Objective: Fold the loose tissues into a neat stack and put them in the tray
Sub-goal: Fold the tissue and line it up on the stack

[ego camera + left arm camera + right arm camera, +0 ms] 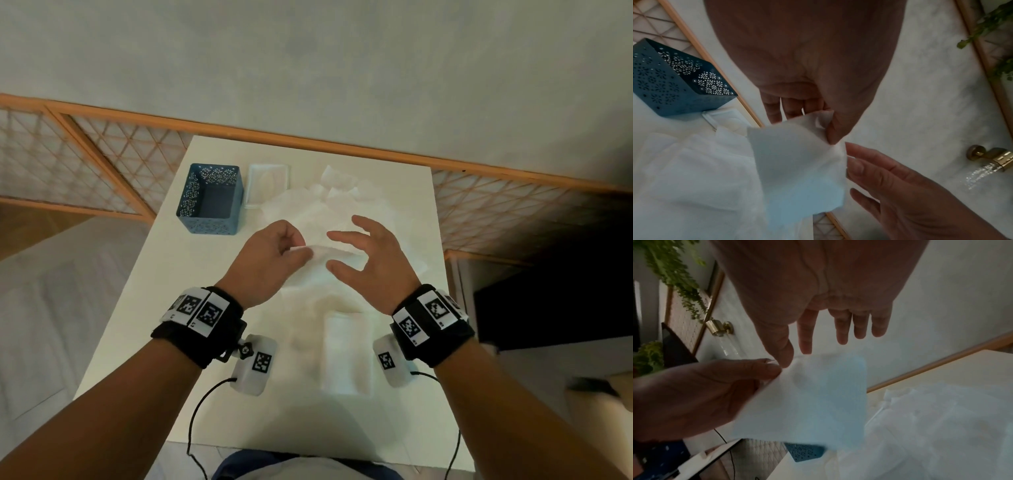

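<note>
Left hand (270,255) raised over the bench (164,308); its fingers (793,108) are curled and the thumb presses down, clamping one corner of a white tissue (797,170). The sheet hangs from that pinch, below the fingertips and clear of the surface.

Right hand (371,255) sits just beside the same tissue on the opposite side. Its fingers (842,327) are spread apart and nearly straight; thumb tip and forefinger tip reach the sheet's top edge, next to the left thumb. Actual contact there can't be made out, and nothing is clamped.

Loose tissues (329,202) lie in a heap on the bench beyond both sets of fingertips. A folded stack (346,356) lies nearer than the wrists, on the right hand's side.

White tray (269,185) stands past the left fingertips, at the bench's far edge, its right side meeting the heap. Blue perforated box (209,200) stands just left of the tray.
</note>
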{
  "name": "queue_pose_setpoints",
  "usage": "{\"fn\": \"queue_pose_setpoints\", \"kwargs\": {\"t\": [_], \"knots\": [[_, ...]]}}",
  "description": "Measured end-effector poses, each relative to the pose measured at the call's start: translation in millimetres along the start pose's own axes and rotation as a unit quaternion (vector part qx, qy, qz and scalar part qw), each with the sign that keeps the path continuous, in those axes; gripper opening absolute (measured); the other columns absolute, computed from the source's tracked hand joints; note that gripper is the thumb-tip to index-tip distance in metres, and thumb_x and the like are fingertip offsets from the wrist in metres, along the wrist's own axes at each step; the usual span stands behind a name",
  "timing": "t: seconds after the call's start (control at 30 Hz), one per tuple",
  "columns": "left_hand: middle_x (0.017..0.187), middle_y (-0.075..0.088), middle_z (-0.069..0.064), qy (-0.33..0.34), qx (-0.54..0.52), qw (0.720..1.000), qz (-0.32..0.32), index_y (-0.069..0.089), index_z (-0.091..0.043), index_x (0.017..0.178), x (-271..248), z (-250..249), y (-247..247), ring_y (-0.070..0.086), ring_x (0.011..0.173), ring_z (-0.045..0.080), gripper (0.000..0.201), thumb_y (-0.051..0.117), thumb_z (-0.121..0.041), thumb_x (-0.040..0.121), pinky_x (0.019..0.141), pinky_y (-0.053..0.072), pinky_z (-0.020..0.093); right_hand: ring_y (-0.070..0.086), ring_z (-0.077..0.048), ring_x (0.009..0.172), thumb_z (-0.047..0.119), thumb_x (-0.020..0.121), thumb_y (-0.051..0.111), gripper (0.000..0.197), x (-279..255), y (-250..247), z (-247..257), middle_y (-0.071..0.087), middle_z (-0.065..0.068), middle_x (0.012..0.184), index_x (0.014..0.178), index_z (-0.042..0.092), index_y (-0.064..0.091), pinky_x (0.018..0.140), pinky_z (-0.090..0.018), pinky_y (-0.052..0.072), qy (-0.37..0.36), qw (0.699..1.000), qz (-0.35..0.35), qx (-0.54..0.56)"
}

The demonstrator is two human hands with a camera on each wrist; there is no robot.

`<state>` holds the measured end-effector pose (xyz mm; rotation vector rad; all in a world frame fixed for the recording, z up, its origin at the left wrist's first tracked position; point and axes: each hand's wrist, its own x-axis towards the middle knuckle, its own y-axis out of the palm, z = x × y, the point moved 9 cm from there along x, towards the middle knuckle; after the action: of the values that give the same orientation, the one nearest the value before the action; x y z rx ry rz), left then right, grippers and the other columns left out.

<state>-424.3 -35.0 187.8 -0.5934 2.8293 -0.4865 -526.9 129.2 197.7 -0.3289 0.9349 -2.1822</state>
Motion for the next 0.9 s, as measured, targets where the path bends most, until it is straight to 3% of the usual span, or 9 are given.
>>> {"fn": "queue_pose_setpoints", "kwargs": {"t": [0.07, 0.2, 0.3, 0.37, 0.43, 0.57, 0.77, 0.83, 0.9], "knots": [[0.068, 0.059, -0.002, 0.007, -0.016, 1.0, 0.018, 0.062, -0.019, 0.097, 0, 1, -2, 0.048, 0.059, 0.009, 0.014, 0.076, -0.022, 0.096, 0.059, 0.041, 0.026, 0.037, -0.008, 0.143, 0.046, 0.09, 0.075, 0.042, -1, 9, 13, 0.046, 0.012, 0.153, 0.131, 0.045, 0.067, 0.12, -0.038, 0.034, -0.022, 1.0, -0.003, -0.021], [0.065, 0.053, -0.018, 0.023, 0.006, 0.999, 0.035, 0.064, -0.027, 0.103, -2, 0, -11, 0.046, 0.058, 0.005, 0.017, 0.078, -0.024, 0.094, 0.057, 0.038, 0.019, 0.052, 0.017, 0.106, 0.036, 0.096, 0.072, 0.022, -1, 18, 26, 0.066, 0.02, 0.114, 0.118, 0.036, 0.074, 0.112, -0.043, 0.04, -0.028, 0.999, -0.023, -0.001], [0.099, 0.072, -0.011, 0.038, 0.002, 0.998, 0.042, 0.066, -0.03, 0.106, -1, -3, -20, 0.066, 0.086, 0.007, 0.02, 0.08, -0.025, 0.092, 0.071, 0.05, 0.018, 0.064, 0.002, 0.095, 0.031, 0.096, 0.071, 0.011, -3, 21, 31, 0.071, 0.02, 0.095, 0.106, 0.034, 0.075, 0.098, -0.033, 0.049, -0.014, 0.999, -0.041, 0.029], [0.109, 0.073, -0.007, 0.03, -0.017, 0.998, 0.053, 0.067, -0.03, 0.108, -2, -1, -24, 0.069, 0.096, 0.011, 0.023, 0.081, -0.023, 0.092, 0.076, 0.055, 0.02, 0.066, -0.003, 0.088, 0.027, 0.096, 0.072, 0.009, -5, 24, 32, 0.072, 0.015, 0.088, 0.103, 0.031, 0.075, 0.083, -0.019, 0.049, 0.007, 0.997, -0.035, 0.072], [0.11, 0.073, -0.008, 0.017, -0.021, 0.997, 0.066, 0.067, -0.03, 0.11, -3, 2, -25, 0.07, 0.096, 0.012, 0.025, 0.082, -0.024, 0.091, 0.08, 0.061, 0.03, 0.067, -0.006, 0.085, 0.026, 0.096, 0.072, 0.008, -8, 29, 34, 0.073, 0.012, 0.086, 0.102, 0.028, 0.076, 0.075, -0.014, 0.047, 0.017, 0.996, -0.025, 0.089], [0.108, 0.076, -0.008, -0.009, -0.034, 0.997, 0.068, 0.067, -0.03, 0.11, -6, 15, -23, 0.074, 0.094, 0.015, 0.028, 0.085, -0.026, 0.088, 0.084, 0.063, 0.046, 0.067, -0.006, 0.082, 0.025, 0.1, 0.064, 0.012, -11, 41, 31, 0.075, 0.01, 0.088, 0.099, 0.024, 0.076, 0.073, -0.018, 0.05, 0.036, 0.996, -0.01, 0.077], [0.115, 0.078, 0.001, -0.11, -0.175, 0.978, 0.015, 0.066, -0.023, 0.122, -14, 57, -25, 0.077, 0.101, 0.02, 0.049, 0.09, -0.04, 0.082, 0.089, 0.063, 0.042, 0.066, -0.011, 0.081, 0.022, 0.103, 0.059, 0.019, -15, 45, 12, 0.074, 0.001, 0.091, 0.094, 0.019, 0.075, 0.076, -0.029, 0.055, 0.114, 0.978, -0.024, 0.174], [0.121, 0.077, 0.004, -0.142, -0.247, 0.958, 0.044, 0.064, -0.017, 0.13, -18, 74, -12, 0.075, 0.111, 0.024, 0.056, 0.089, -0.032, 0.082, 0.097, 0.06, 0.05, 0.069, -0.017, 0.085, 0.023, 0.103, 0.06, 0.019, -16, 48, 5, 0.076, 0.0, 0.094, 0.096, 0.022, 0.077, 0.082, -0.034, 0.059, 0.138, 0.966, -0.031, 0.214], [0.12, 0.078, 0.006, -0.147, -0.249, 0.955, 0.066, 0.065, -0.012, 0.13, -23, 82, 0, 0.075, 0.112, 0.026, 0.045, 0.084, -0.018, 0.089, 0.098, 0.06, 0.049, 0.072, -0.02, 0.087, 0.022, 0.102, 0.062, 0.016, -18, 53, 0, 0.078, 0.0, 0.095, 0.099, 0.024, 0.078, 0.083, -0.036, 0.061, 0.155, 0.958, -0.031, 0.238]]}}
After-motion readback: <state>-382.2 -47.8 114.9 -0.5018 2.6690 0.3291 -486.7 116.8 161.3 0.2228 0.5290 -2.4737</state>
